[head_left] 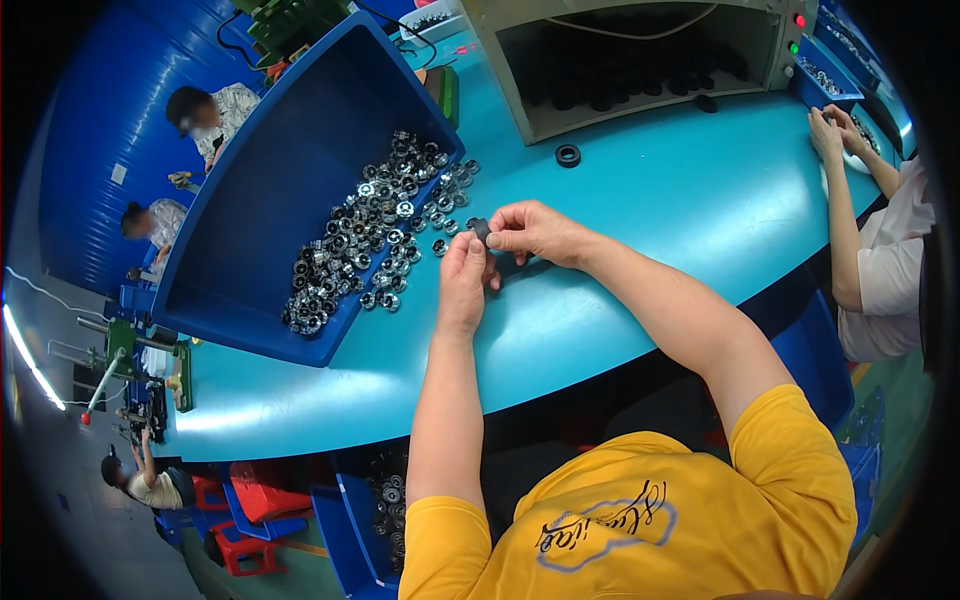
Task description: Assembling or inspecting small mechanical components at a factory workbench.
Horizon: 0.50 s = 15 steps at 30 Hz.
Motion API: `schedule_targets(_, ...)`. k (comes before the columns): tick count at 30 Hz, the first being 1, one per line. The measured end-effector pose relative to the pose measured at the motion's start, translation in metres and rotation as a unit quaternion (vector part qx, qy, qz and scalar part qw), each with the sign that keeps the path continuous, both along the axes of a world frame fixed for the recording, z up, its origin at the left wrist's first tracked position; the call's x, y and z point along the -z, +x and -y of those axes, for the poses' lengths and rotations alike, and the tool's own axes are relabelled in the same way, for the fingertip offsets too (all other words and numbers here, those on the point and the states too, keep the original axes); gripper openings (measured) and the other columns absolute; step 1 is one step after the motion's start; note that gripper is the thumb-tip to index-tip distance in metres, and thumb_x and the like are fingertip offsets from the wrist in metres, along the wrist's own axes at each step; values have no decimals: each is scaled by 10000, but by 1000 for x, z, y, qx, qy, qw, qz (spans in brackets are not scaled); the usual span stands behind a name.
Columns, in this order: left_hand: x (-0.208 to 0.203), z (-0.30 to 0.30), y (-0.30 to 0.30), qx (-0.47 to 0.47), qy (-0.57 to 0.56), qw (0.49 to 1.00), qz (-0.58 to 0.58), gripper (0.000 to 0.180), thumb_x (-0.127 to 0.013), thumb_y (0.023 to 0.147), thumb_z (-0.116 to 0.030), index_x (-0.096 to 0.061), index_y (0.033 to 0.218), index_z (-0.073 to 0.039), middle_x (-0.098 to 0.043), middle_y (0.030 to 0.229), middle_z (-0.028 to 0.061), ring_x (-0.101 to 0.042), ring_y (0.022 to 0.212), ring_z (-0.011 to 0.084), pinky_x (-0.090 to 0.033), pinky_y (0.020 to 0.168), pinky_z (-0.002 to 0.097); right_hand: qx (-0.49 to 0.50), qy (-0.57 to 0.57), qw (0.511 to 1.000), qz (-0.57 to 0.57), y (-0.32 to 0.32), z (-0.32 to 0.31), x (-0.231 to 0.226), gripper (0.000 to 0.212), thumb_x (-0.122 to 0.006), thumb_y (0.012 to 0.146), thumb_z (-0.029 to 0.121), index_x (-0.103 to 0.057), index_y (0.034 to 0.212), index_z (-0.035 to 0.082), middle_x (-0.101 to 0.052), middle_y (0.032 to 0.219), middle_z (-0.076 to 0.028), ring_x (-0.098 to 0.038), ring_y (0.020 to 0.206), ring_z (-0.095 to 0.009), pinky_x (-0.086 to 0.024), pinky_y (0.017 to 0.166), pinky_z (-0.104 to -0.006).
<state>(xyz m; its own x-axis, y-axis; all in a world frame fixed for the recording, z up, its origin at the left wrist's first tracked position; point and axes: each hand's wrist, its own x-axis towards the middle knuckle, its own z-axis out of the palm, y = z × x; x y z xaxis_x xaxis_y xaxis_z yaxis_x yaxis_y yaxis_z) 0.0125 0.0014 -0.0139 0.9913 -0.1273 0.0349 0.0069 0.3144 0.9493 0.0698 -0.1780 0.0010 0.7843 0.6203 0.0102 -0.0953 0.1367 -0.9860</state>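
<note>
Both hands up over the teal surface (650,190), close together. Left hand (465,275) and right hand (535,232) fingers pinched on one small dark ring (481,230). Just beside: blue bin (260,200) of shiny metal parts (370,230). Black ring (568,155) lying farther back.

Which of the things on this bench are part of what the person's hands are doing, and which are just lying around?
In use:
- left hand and right hand, together pinching a small dark ring-shaped part
- small metal parts heaped in the blue bin, close to the hands

Lying about:
- black ring alone on the teal table
- beige machine housing
- co-worker's hands at far right
</note>
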Motion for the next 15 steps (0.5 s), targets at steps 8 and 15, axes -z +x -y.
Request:
schedule_targets(8, -9, 0, -1, 3, -99, 995, -4, 263, -583, 1036, -312, -567, 1106, -59, -589, 872, 17, -547, 744, 99, -478, 611, 264, 15, -19, 999, 38, -4, 2, -9, 169, -748, 919, 208, -664, 946, 64, -646, 844, 14, -565, 720, -74, -475, 613, -241)
schedule_targets(15, -6, 4, 0, -47, 20, 998, 40, 248, -635, 1015, -246, -537, 1127, -48, -604, 892, 29, -568, 691, 99, -514, 598, 256, 106, -71, 967, 222, -6, 3, -4, 168, -799, 844, 143, -668, 867, 40, -629, 829, -9, -589, 743, -106, -478, 628, -277)
